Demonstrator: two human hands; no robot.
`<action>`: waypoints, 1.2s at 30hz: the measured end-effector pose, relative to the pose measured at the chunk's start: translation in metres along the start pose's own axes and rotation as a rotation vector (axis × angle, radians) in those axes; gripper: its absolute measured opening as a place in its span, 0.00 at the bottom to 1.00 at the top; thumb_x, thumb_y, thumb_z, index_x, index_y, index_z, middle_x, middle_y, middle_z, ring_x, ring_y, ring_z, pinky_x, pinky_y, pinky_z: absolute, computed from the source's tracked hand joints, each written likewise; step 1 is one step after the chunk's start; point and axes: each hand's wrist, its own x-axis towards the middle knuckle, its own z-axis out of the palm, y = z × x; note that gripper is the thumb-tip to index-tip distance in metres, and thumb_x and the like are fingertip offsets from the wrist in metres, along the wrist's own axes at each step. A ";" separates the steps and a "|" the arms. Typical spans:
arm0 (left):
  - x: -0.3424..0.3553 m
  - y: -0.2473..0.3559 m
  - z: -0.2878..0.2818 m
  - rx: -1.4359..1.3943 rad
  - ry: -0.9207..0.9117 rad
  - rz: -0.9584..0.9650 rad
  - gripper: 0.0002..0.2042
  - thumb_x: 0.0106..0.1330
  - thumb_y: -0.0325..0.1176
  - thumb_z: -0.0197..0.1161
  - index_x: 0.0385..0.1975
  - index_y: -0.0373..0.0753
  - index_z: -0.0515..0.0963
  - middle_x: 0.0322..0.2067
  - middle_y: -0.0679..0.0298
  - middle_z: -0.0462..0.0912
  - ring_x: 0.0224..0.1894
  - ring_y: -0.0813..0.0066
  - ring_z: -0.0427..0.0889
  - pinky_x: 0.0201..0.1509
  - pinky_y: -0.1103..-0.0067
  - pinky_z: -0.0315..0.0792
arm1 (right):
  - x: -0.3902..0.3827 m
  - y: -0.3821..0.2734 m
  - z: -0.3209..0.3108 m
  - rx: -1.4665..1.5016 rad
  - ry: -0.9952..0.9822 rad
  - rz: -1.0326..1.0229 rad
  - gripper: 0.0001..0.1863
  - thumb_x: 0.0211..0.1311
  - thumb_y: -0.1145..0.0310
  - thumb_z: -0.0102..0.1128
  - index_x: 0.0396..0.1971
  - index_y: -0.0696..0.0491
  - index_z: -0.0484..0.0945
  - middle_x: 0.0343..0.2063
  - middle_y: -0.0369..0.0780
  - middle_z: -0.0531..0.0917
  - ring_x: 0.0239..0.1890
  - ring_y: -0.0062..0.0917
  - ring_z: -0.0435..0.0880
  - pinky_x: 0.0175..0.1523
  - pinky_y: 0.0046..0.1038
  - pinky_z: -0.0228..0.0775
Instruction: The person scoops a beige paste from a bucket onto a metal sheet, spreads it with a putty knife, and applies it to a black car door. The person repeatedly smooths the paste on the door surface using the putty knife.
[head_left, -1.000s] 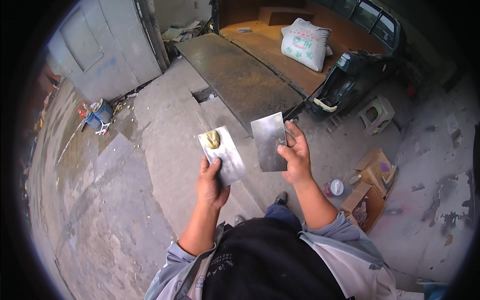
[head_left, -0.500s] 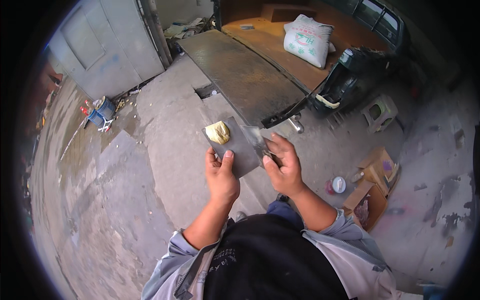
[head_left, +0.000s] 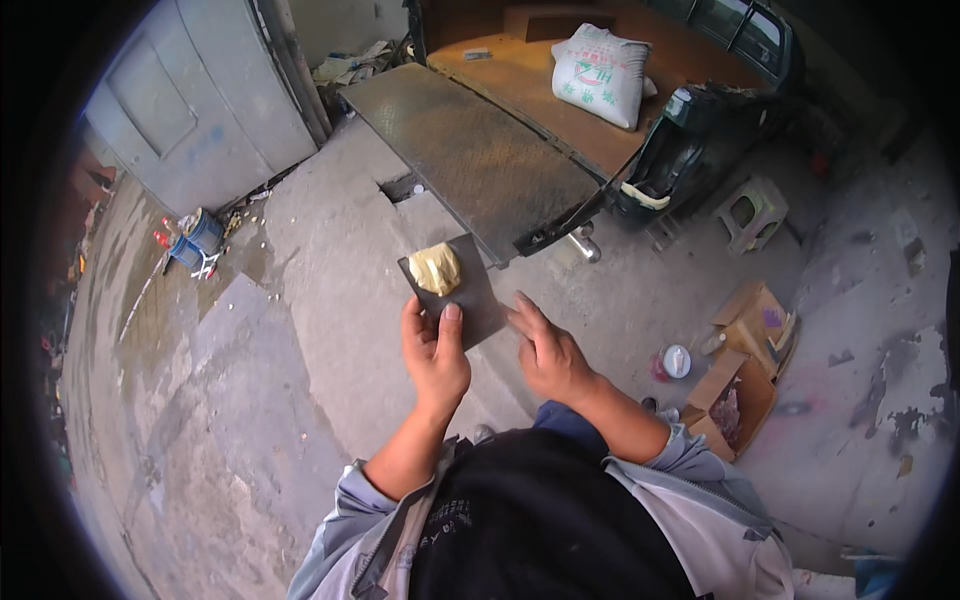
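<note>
In my left hand (head_left: 436, 350) is a flat dark grey plate (head_left: 482, 300), gripped at its near edge with the thumb on top. A lump of pale yellow putty (head_left: 434, 270) lies on the plate's far left part. My right hand (head_left: 550, 355) is closed beside the plate's right edge, its index finger stretched along it. The scraper seen in that hand a moment ago is now almost wholly hidden behind the fingers.
Ahead is a truck's lowered tailgate (head_left: 480, 150), with a white sack (head_left: 602, 78) on the bed. Blue cans (head_left: 204, 232) stand left by a grey metal door (head_left: 195, 100). To the right are a plastic stool (head_left: 752, 215), a round tin (head_left: 677, 361) and an open cardboard box (head_left: 735, 400).
My right hand has turned and moved slightly left and down, so the scraper's blade no longer shows. The putty appears broader and flatter on the plate. My left hand still holds the plate.
</note>
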 end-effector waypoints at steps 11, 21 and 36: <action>0.032 0.020 -0.010 -0.502 -0.074 -0.736 0.17 0.66 0.25 0.60 0.54 0.39 0.71 0.45 0.61 0.82 0.45 0.69 0.83 0.53 0.71 0.77 | 0.003 0.008 -0.049 1.021 -0.087 0.493 0.40 0.61 0.73 0.66 0.70 0.53 0.54 0.27 0.29 0.76 0.27 0.09 0.71 0.34 0.11 0.61; 0.026 0.036 -0.007 -0.417 -0.144 -0.627 0.21 0.66 0.24 0.60 0.59 0.40 0.66 0.49 0.61 0.79 0.50 0.70 0.80 0.56 0.69 0.75 | 0.017 0.063 -0.044 0.993 0.214 0.582 0.33 0.63 0.74 0.63 0.66 0.54 0.59 0.30 0.32 0.79 0.30 0.11 0.74 0.38 0.15 0.65; 0.019 0.022 -0.018 -0.361 -0.414 -0.471 0.24 0.77 0.34 0.48 0.70 0.36 0.57 0.64 0.59 0.68 0.65 0.67 0.68 0.69 0.69 0.62 | 0.037 0.008 -0.039 0.754 -0.063 0.511 0.34 0.61 0.79 0.61 0.66 0.56 0.57 0.37 0.39 0.79 0.39 0.17 0.78 0.46 0.20 0.71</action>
